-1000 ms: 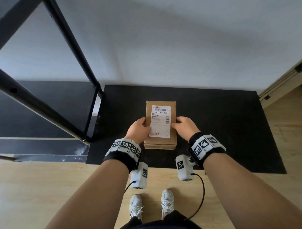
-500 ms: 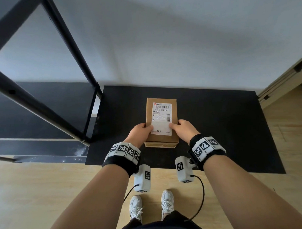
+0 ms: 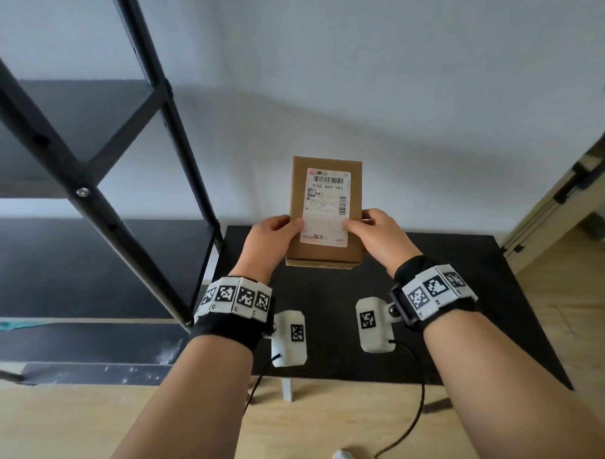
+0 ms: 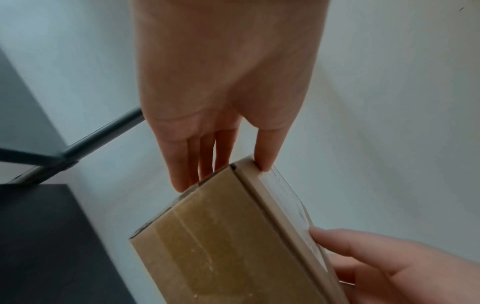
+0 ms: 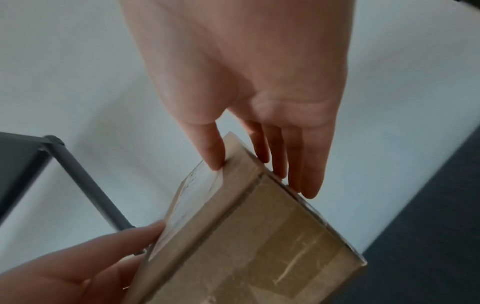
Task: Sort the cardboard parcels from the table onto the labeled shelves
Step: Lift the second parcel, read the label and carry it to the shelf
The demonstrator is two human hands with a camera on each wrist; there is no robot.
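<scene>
A flat brown cardboard parcel (image 3: 325, 182) with a white shipping label on top is held in the air above the black table (image 3: 463, 303), tilted up at its far end. My left hand (image 3: 277, 235) grips its left edge, thumb on the label and fingers underneath. My right hand (image 3: 373, 233) grips the right edge the same way. The left wrist view shows the parcel's taped underside (image 4: 228, 236) with my left hand (image 4: 223, 170) pinching it. The right wrist view shows the parcel (image 5: 259, 236) pinched by my right hand (image 5: 249, 170).
A black metal shelf rack (image 3: 131, 175) stands to the left of the table, its dark shelves (image 3: 70, 262) at table height and above. A white wall is behind. A doorway frame (image 3: 576, 191) is at the right. Wooden floor lies below.
Both hands lifted the parcel off the table and raised it toward the wall. The head view tilted up, showing more of the rack.
</scene>
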